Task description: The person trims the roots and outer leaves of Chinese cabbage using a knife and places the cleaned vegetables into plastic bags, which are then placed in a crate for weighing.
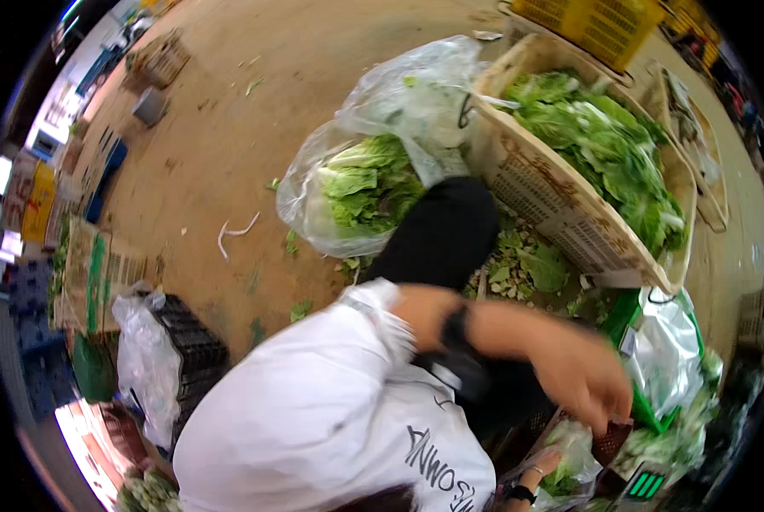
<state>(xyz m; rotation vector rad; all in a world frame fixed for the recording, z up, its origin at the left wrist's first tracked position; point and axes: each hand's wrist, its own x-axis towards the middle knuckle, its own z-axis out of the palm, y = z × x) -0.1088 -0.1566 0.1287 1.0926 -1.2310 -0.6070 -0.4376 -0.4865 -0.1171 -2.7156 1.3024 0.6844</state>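
Note:
My left hand [583,384], blurred, reaches down at the right over a dark red perforated basket [611,442]; whether its fingers grip anything is unclear. Below it, my right hand [544,465] holds a clear plastic bag of leafy greens [568,474] near the bottom edge. Beside them are a green crate [621,320] with white plastic [664,350] in it and a scale display [647,485]. My white sleeve and dark-clad legs fill the lower middle.
A cream crate of leafy greens [527,179] stands upper right, beside bagged greens [356,196] and a yellow crate [587,26]. Loose leaves [540,264] lie on the floor [228,145]. A black crate with plastic [194,350] and stacked boxes [96,282] stand left.

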